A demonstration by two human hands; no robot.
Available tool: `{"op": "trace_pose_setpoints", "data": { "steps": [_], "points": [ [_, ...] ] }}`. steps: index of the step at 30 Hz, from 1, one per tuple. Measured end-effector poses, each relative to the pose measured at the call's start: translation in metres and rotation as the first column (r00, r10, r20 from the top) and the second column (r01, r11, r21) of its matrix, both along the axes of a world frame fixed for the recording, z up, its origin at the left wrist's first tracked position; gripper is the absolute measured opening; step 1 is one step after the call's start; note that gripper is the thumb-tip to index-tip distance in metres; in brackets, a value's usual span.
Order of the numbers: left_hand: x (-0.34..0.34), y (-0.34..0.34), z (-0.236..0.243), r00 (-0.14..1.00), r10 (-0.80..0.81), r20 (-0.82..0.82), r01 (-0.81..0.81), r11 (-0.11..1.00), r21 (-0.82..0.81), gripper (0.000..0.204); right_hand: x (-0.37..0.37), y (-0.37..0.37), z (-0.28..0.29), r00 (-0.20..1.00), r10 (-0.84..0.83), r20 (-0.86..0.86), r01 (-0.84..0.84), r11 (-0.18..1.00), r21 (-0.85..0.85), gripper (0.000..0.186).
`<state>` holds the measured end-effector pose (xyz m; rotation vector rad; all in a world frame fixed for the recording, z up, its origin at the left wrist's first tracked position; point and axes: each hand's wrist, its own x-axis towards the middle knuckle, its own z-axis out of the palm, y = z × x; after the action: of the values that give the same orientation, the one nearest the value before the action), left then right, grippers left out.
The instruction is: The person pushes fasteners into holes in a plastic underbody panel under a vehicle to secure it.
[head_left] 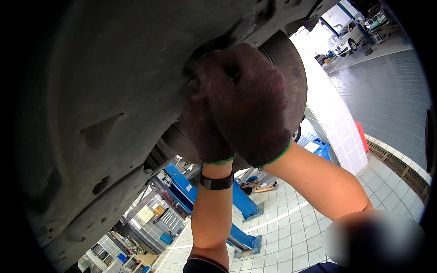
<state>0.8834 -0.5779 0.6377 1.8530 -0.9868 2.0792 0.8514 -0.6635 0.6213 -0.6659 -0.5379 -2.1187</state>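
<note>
Both of my hands are raised against the dark underbody panel of a lifted car, in dark knit gloves with green cuffs. My right hand is closed in a fist with the thumb side up, overlapping the other hand. Partly behind it, my left hand is also closed, with a dark band around the wrist. Whatever the fingers grip is hidden by the gloves and the shadowed opening above them. Just to the right of the hands curves a large round wheel part, brownish-grey.
Blue lift posts stand on the white tiled floor below. A grey drawer cabinet is at the lower left. At the right are a white tiled pillar, a floor drain grate and a distant white car.
</note>
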Motion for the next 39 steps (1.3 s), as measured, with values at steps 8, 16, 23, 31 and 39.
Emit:
{"op": "trace_pose_setpoints", "data": {
  "steps": [8,16,23,31,39],
  "points": [
    [-0.011,0.001,0.007,0.887,-0.379,-0.265,0.377,0.924,-0.06,0.053,-0.015,-0.007,-0.007,0.943,-0.306,-0.127,0.301,0.952,-0.059,0.03],
    [-0.024,0.001,0.001,0.672,-0.679,-0.295,0.683,0.722,-0.106,0.045,-0.037,-0.01,-0.007,0.843,-0.36,-0.399,0.297,0.931,-0.21,0.02],
    [-0.025,-0.006,0.006,-0.273,-0.9,-0.339,0.726,0.038,-0.686,0.034,-0.032,-0.014,-0.01,0.903,-0.222,-0.368,0.135,0.959,-0.248,0.016],
    [0.037,0.013,0.017,-0.663,-0.528,-0.53,0.736,-0.328,-0.593,0.03,-0.038,0.002,-0.005,0.888,0.143,-0.437,-0.228,0.962,-0.148,0.019],
    [0.021,0.015,-0.001,0.31,-0.873,-0.377,0.902,0.395,-0.173,0.033,-0.053,0.017,-0.009,0.791,-0.332,-0.513,0.317,0.941,-0.12,0.022]
  ]
}}
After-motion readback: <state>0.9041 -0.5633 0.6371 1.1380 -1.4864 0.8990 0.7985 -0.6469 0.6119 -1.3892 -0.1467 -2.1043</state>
